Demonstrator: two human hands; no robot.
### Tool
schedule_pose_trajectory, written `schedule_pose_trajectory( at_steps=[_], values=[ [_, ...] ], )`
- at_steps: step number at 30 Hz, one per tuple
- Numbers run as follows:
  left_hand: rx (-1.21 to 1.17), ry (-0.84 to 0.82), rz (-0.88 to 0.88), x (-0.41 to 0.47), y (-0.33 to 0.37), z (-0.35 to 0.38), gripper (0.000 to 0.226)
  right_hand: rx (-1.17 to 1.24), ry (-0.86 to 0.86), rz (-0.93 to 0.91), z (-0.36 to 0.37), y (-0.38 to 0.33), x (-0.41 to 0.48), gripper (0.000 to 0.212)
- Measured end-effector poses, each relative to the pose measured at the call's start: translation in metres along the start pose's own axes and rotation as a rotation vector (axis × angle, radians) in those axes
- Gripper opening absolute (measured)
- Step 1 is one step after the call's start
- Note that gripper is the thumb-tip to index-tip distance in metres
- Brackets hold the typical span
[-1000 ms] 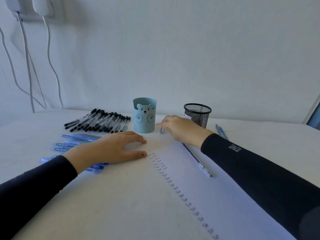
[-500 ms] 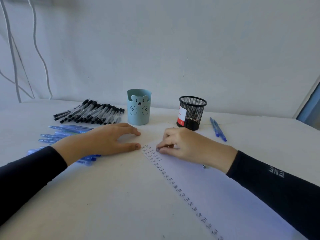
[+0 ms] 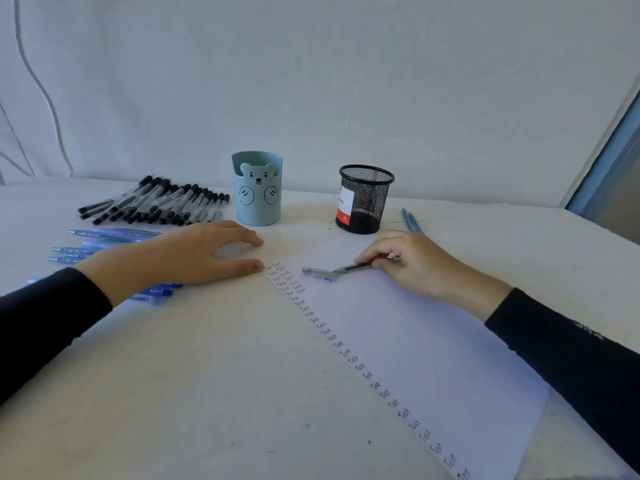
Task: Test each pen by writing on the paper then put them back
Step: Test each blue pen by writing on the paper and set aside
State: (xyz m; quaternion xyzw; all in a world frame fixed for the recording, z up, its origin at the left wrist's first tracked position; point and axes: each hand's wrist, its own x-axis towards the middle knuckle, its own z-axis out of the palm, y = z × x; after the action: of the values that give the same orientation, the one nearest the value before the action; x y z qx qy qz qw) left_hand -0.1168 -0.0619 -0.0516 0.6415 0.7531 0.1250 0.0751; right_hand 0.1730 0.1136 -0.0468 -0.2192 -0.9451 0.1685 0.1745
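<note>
The right hand (image 3: pixel 415 265) pinched a slim pen (image 3: pixel 353 268) between thumb and curled fingers. The barrel lay low over the paper (image 3: pixel 433 358), its bare tip pointing left. The pen's cap (image 3: pixel 318 273) lay loose on the sheet, just beside the tip. The left hand (image 3: pixel 187 258) rested flat on the tabletop (image 3: pixel 207 393) with fingers straight and spread, holding nothing, its thumb tip at the paper's far corner.

The step looked like a writing test. To do it well, the hand would probably need to tilt the barrel up to a writing angle and set the tip on bare paper, right of the short second column of "Test" words. The left thumb could press the corner so the sheet did not slide.

The cap lay close to that spot and might roll or get nudged, so it was best shifted aside but kept within reach. Farther back stood a blue bear cup (image 3: pixel 258 192) and a black mesh cup (image 3: pixel 363 199), well apart from each other. A row of black-capped pens (image 3: pixel 156 202) lay left of the bear cup, blue pens (image 3: pixel 104 234) lay beside and partly under the left hand, and two more blue pens (image 3: pixel 410 220) lay right of the mesh cup.
</note>
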Motion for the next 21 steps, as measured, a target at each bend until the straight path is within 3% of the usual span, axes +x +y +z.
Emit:
schedule_pose_trajectory(
  at_steps=[7,13,16,21],
  values=[
    [-0.011,0.005,0.006,-0.001,-0.001,0.000,0.079,-0.088,-0.030,0.011,-0.013,-0.002,-0.003,0.026],
    [-0.003,0.000,0.012,0.001,-0.002,0.000,0.077,-0.094,-0.216,-0.030,-0.020,-0.028,-0.021,0.026],
    [-0.006,0.003,0.011,0.000,-0.002,0.001,0.077,-0.082,-0.176,-0.084,-0.009,-0.038,-0.017,0.036],
    [-0.003,-0.001,0.006,0.000,-0.001,0.000,0.078,-0.174,-0.254,-0.089,0.004,-0.040,0.000,0.043]
  ],
)
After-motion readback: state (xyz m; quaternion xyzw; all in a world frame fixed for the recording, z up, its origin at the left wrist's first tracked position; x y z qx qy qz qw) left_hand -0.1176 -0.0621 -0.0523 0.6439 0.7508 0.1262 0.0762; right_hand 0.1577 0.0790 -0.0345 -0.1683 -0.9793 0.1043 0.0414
